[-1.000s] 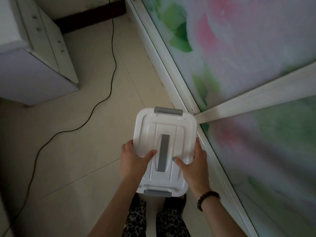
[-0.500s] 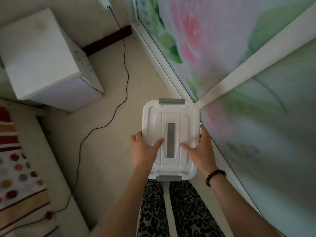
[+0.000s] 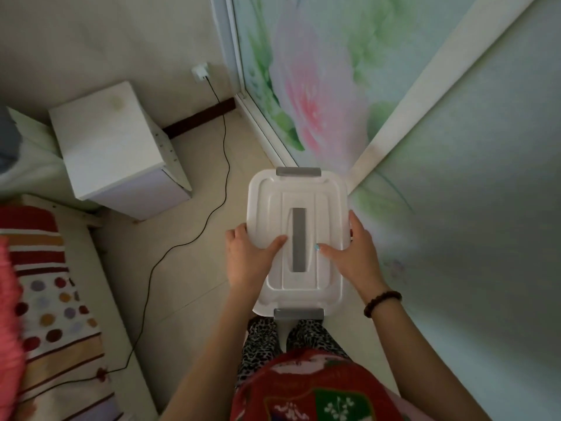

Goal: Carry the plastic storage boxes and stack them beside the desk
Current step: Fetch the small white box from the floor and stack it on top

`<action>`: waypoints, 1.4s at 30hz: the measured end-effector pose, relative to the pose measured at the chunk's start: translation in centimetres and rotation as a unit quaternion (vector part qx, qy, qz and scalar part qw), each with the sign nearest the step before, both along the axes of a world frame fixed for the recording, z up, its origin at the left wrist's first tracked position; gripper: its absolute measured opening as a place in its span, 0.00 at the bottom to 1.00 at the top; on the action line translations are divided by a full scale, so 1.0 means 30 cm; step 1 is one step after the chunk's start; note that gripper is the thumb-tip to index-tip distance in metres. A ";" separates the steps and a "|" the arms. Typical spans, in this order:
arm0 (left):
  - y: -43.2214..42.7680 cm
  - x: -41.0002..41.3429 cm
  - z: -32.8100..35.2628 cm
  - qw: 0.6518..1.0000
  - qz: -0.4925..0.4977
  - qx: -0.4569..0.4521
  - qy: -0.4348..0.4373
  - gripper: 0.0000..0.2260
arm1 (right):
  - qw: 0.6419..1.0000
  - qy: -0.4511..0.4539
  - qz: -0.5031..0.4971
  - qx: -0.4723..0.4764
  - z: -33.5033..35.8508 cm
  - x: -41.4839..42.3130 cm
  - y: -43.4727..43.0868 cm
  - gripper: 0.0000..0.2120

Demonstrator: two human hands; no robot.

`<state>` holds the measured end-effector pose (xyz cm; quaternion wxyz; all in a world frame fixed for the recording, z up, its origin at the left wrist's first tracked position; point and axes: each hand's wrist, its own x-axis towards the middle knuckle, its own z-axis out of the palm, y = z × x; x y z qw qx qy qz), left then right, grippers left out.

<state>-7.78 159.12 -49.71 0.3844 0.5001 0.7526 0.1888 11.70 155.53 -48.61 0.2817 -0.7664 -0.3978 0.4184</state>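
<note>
You hold the storage box point(image 3: 299, 238) higher now, cabinet point(image 3: 112, 147) farther left.
Left hand point(image 3: 247, 259) and right hand point(image 3: 353, 253) clamp its sides; open floor point(image 3: 188, 268) left, glass door point(image 3: 455, 177) right.

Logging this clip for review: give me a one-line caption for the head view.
Both hands, left and right, carry a lidded white storage box above the tiled floor.

Storage box point(image 3: 318, 208) between left hand point(image 3: 247, 259) and right hand point(image 3: 356, 253), cabinet point(image 3: 112, 147) far left, cable point(image 3: 188, 238) between
</note>
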 end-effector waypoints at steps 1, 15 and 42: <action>-0.001 0.013 0.036 1.000 -0.002 0.009 -0.003 0.39 | 1.000 -0.002 -0.001 0.003 0.035 0.013 -0.003 0.37; -0.001 0.105 0.277 0.997 -0.029 0.072 -0.013 0.39 | 0.997 -0.045 0.001 0.057 0.293 0.120 -0.039 0.39; -0.255 0.242 0.318 0.853 -0.503 0.127 -0.055 0.36 | 0.888 -0.116 -0.444 -0.034 0.366 -0.157 -0.775 0.50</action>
